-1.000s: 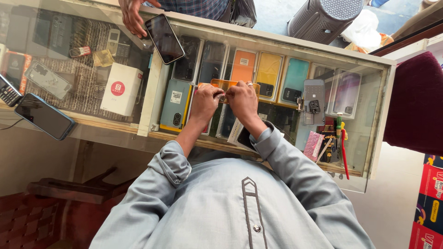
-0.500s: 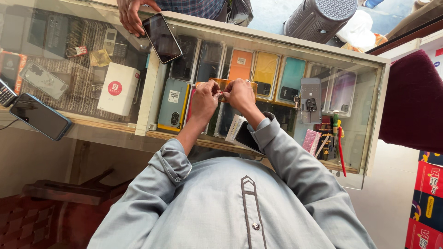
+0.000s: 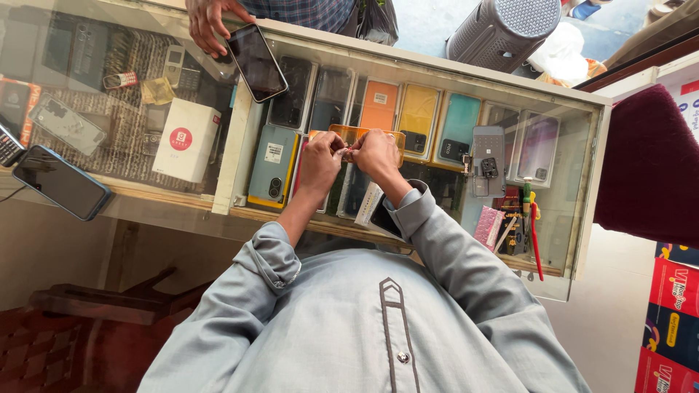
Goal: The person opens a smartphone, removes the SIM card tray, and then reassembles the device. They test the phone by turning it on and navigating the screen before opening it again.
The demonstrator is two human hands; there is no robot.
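My left hand and my right hand meet over the glass counter top. Together they grip a translucent orange phone case. The fingertips of both hands pinch at its middle, where a small part shows that I cannot make out. A dark phone lies on the glass under my right wrist. At the far side, another person's hand rests on a black phone lying on the counter.
Under the glass lie several coloured phone cases, a teal phone and a white box. A phone overhangs the counter's left edge. A grey perforated cylinder stands beyond the counter, with a maroon cushion on the right.
My hands have stayed on the orange case with only small finger movements. The other person's hand and phone have not visibly moved.
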